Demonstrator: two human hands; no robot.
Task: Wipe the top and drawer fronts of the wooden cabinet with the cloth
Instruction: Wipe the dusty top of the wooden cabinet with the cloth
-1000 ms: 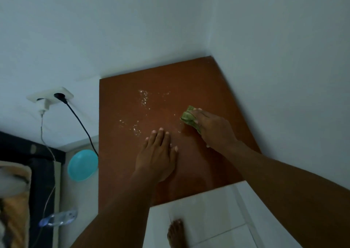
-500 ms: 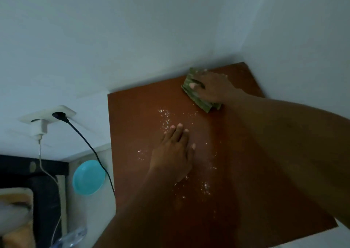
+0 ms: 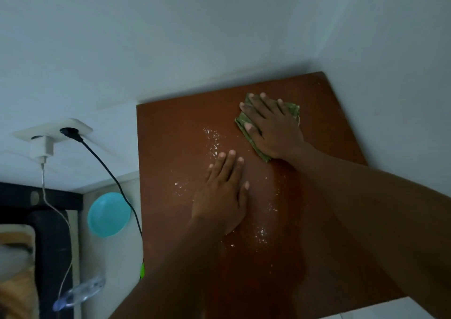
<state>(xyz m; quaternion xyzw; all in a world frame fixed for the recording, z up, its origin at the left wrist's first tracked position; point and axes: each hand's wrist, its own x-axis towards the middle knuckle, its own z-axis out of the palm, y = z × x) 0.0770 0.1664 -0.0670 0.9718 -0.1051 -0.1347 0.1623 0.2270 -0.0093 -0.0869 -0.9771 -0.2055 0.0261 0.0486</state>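
The wooden cabinet's brown top (image 3: 170, 123) fills the middle of the view, tucked into a wall corner. White dust specks (image 3: 213, 140) lie scattered across its middle. A folded green cloth (image 3: 244, 121) lies on the far right part of the top. My right hand (image 3: 273, 126) presses flat on the cloth with fingers spread. My left hand (image 3: 222, 194) rests flat on the bare wood nearer me, palm down, holding nothing. The drawer fronts are out of sight.
White walls meet the cabinet at the back and right. On the left wall a socket (image 3: 70, 129) holds a black plug and cable (image 3: 109, 174) and a white charger (image 3: 42, 148). A turquoise bowl (image 3: 108, 215) and a clear plastic bottle (image 3: 80, 292) lie on the floor at left.
My right hand carried the cloth from mid-cabinet up to the far edge, then drew it slightly back toward me, fingers now spread flat. The left hand stayed planted. The camera shifted closer.
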